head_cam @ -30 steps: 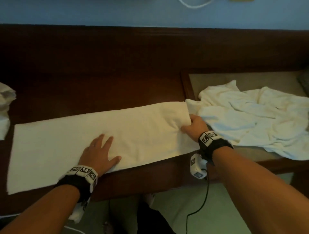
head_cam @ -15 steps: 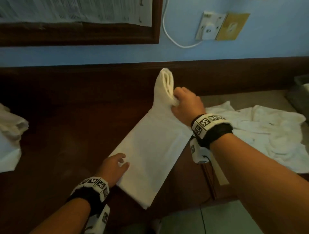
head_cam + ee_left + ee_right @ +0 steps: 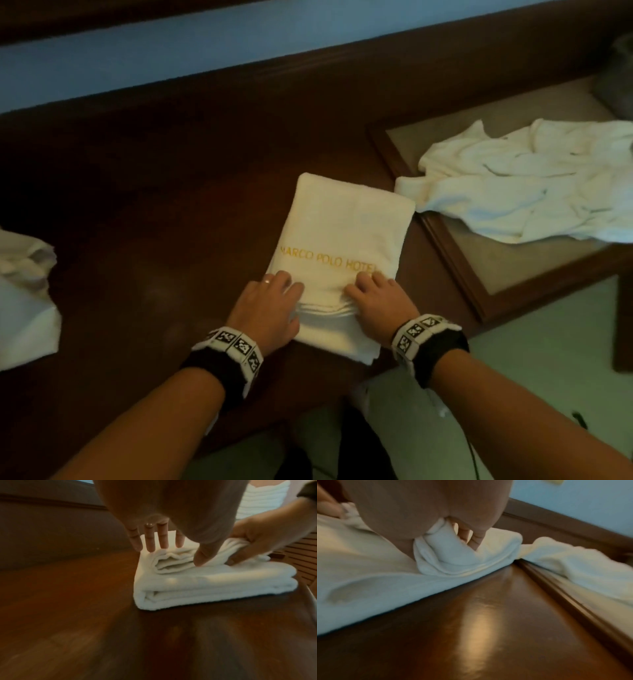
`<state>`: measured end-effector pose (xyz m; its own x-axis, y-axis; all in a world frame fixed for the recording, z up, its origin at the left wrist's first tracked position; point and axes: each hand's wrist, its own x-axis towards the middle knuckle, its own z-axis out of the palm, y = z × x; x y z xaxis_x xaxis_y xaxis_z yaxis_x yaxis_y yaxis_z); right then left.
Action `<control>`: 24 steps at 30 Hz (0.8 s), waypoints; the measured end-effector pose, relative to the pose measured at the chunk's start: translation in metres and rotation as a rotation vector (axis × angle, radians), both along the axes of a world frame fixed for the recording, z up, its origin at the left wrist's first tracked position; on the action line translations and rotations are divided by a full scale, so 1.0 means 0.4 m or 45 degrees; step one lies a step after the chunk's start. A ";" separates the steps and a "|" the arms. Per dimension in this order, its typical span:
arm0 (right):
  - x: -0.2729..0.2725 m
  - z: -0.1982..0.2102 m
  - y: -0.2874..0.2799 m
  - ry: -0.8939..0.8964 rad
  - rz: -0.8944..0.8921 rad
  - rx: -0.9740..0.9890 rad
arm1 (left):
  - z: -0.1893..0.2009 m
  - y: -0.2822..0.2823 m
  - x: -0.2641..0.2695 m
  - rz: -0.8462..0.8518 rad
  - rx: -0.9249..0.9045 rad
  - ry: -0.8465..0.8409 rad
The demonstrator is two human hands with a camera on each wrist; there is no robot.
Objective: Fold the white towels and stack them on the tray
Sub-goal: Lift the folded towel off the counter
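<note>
Both hands are down on the folded towel (image 3: pixel 346 233) now, on the dark wooden table (image 3: pixel 154 222). Left hand (image 3: pixel 270 305) has its fingers straight on top with the thumb tucked at the edge of the upper fold, so relaxed, not clenched. Right hand (image 3: pixel 378 299) is pinching that same upper fold, fingers over and thumb under. Half a second ago the right hand was lifting one end high in the air; a second ago the towel was one long flat strip. Now it's a thick soft rectangle, gold "MARCO POLO HOTEL" stitching just beyond the fingertips. Count-wise: one folded towel between the hands, one crumpled white pile (image 3: pixel 527 185) on the wood-framed tray (image 3: pixel 455 260) off to the right, another white bundle (image 3: pixel 24 298) far left.
</note>
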<state>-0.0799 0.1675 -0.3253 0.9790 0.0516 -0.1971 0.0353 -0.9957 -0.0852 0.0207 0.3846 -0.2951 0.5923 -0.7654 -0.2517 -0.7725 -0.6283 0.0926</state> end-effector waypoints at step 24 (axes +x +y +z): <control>-0.168 0.011 0.018 0.028 -0.228 0.094 | -0.053 0.035 -0.005 -0.365 0.016 -0.091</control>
<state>-0.1470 0.1747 -0.3208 0.9694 -0.1079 -0.2204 -0.1445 -0.9770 -0.1570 0.0187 0.3984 -0.3164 0.3694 -0.9009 -0.2278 -0.9228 -0.3846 0.0249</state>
